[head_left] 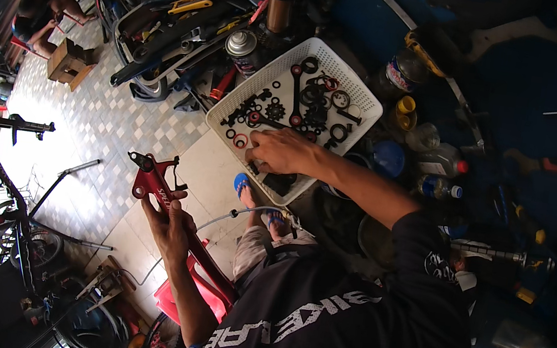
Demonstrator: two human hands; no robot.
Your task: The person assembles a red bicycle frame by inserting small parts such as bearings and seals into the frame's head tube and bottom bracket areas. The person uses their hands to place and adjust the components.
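Note:
A red bicycle frame part point(158, 178) with forked ends, likely a rear swingarm, is gripped in my left hand point(171, 225). Its lower tubes run back alongside my left forearm. My right hand point(280, 151) is over the near left side of a white perforated plastic basket point(360, 86), fingers bent down among the parts. What these fingers pinch is hidden. Black linkage arms point(297, 95) lie in the basket, with many small black rings, spacers and bolts, and a few red rings point(240, 141).
A spray can point(241, 48) and a heap of bike parts point(170, 31) lie beyond the basket. Bottles point(441, 159) stand to its right. A black bike frame point(21, 209) is at left, a red stool point(176, 295) below. Another person point(35, 29) sits far left near a wooden box point(70, 63).

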